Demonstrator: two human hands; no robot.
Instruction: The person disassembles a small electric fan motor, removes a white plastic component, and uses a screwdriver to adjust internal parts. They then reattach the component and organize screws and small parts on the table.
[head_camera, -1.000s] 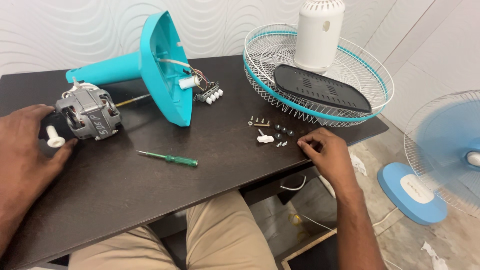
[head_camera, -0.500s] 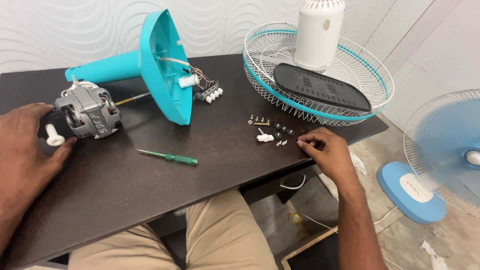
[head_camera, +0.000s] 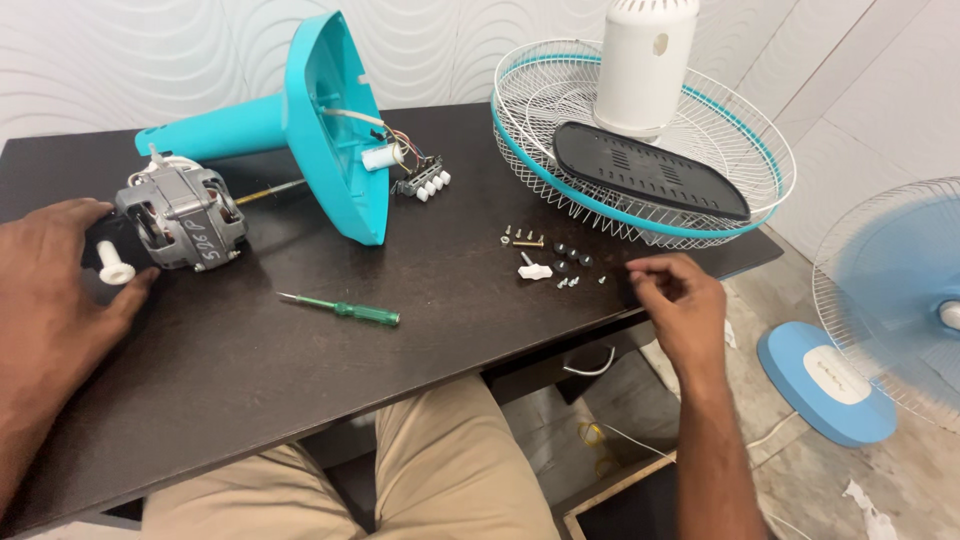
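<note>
Up close, the right hand (head_camera: 680, 305) has its fingertips (head_camera: 640, 272) pinched loosely together at the table's near edge, just right of a scatter of small screws and black washers (head_camera: 560, 258); whether it grips one cannot be told. The left hand (head_camera: 50, 290) lies open, fingers spread — resting against a grey fan motor (head_camera: 175, 215) with a white knob (head_camera: 113, 264). Between the hands, a green screwdriver (head_camera: 342, 310) lies on the dark table (head_camera: 250, 380). Behind it lies a turquoise fan stand (head_camera: 320, 130) with exposed wiring — beside a wire fan guard (head_camera: 640, 140).
</note>
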